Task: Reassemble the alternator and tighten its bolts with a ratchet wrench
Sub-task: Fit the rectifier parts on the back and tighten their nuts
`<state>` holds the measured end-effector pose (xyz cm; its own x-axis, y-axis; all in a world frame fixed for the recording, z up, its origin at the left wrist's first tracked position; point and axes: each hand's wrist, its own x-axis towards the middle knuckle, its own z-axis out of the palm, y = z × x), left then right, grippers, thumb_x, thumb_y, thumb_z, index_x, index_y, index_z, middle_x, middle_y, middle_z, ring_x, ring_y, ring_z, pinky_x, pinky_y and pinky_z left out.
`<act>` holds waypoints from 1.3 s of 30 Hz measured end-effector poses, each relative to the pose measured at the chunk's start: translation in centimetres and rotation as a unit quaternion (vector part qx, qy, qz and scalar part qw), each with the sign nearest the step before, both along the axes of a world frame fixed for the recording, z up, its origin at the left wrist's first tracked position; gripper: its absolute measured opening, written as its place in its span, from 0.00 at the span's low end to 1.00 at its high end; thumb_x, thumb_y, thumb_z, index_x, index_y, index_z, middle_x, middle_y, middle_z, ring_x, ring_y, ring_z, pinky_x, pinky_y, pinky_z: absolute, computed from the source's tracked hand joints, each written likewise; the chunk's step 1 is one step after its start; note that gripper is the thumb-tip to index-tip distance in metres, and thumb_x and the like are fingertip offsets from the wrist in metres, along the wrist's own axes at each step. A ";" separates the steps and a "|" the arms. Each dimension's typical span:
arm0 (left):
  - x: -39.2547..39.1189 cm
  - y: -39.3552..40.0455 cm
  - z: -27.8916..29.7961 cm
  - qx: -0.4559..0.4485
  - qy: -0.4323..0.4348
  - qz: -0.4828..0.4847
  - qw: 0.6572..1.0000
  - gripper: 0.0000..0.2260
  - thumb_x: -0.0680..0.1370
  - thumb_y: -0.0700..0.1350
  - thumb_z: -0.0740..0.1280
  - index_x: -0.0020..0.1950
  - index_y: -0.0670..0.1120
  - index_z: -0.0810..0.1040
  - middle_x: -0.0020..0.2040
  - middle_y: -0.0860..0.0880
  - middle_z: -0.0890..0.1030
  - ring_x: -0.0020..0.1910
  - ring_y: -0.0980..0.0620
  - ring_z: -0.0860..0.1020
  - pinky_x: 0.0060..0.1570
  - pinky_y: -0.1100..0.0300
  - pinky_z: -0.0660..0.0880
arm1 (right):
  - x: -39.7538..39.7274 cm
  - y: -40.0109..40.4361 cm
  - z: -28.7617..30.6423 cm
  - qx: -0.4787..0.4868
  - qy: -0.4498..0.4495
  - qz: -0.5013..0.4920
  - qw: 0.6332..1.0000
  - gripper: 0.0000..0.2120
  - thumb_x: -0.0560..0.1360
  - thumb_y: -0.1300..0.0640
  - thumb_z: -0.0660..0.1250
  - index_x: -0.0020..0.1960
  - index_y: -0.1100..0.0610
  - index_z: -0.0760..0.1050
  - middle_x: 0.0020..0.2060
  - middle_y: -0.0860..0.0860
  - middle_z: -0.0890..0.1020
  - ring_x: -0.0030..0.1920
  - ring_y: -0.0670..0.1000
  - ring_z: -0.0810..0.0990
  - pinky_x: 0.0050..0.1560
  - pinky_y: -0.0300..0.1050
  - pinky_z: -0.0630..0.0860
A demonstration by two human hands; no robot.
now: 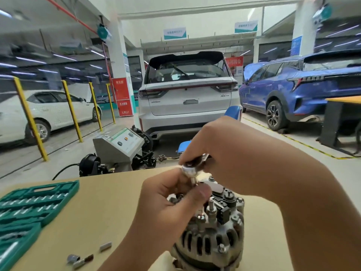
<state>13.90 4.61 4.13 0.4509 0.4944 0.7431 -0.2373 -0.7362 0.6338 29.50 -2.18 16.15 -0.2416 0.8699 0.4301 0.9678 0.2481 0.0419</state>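
One alternator (210, 231) stands on the tan table (101, 208), at the near edge, rear end up. One green socket-set case (29, 208) lies open at the table's left side, well apart from the alternator. Three small loose parts lie near the front edge: a socket (72, 258), a short dark-tipped bit (84, 261) just beside it, and a small grey piece (105, 246) a little farther right.

The alternator has a grey cast housing with long cooling slots around its side. Threaded studs and nuts stand up from its top, beside a black plastic component.

Your two hands work directly above the alternator. Your right hand (216, 145) reaches in from the right, fingers curled shut around the handle of one ratchet wrench (192, 167), its chrome head pointing down. Your left hand (175, 198) comes up from below, thumb and fingers pinched on the drive end just under the ratchet head. What sits on that drive end cannot be told, as your fingers cover it.

Three cars stand on the workshop floor beyond the table.
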 end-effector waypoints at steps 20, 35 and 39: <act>0.7 -0.2 -0.3 -0.055 -0.043 -0.047 0.996 0.07 0.71 0.49 0.76 0.45 0.48 0.87 0.32 0.36 0.78 0.27 0.41 0.72 0.29 0.55 0.71 | -1.3 -5.2 1.8 -0.080 0.059 -0.076 0.992 0.08 0.74 0.51 0.75 0.49 0.40 0.81 0.36 0.41 0.80 0.37 0.40 0.76 0.35 0.38 0.73; 0.8 -0.3 -0.6 -0.069 -0.063 -0.049 0.994 0.08 0.74 0.50 0.74 0.42 0.45 0.85 0.33 0.38 0.79 0.28 0.41 0.72 0.30 0.55 0.70 | -1.1 -4.3 1.2 -0.032 0.053 -0.051 0.997 0.05 0.73 0.51 0.77 0.47 0.48 0.82 0.39 0.43 0.82 0.40 0.44 0.79 0.44 0.45 0.79; 0.6 -0.4 -0.5 -0.061 -0.056 -0.049 0.995 0.07 0.75 0.49 0.74 0.44 0.45 0.85 0.34 0.40 0.80 0.30 0.42 0.75 0.31 0.55 0.72 | -0.8 -4.6 1.2 -0.018 0.058 -0.040 0.997 0.06 0.71 0.49 0.78 0.44 0.46 0.81 0.34 0.41 0.78 0.37 0.43 0.76 0.33 0.35 0.68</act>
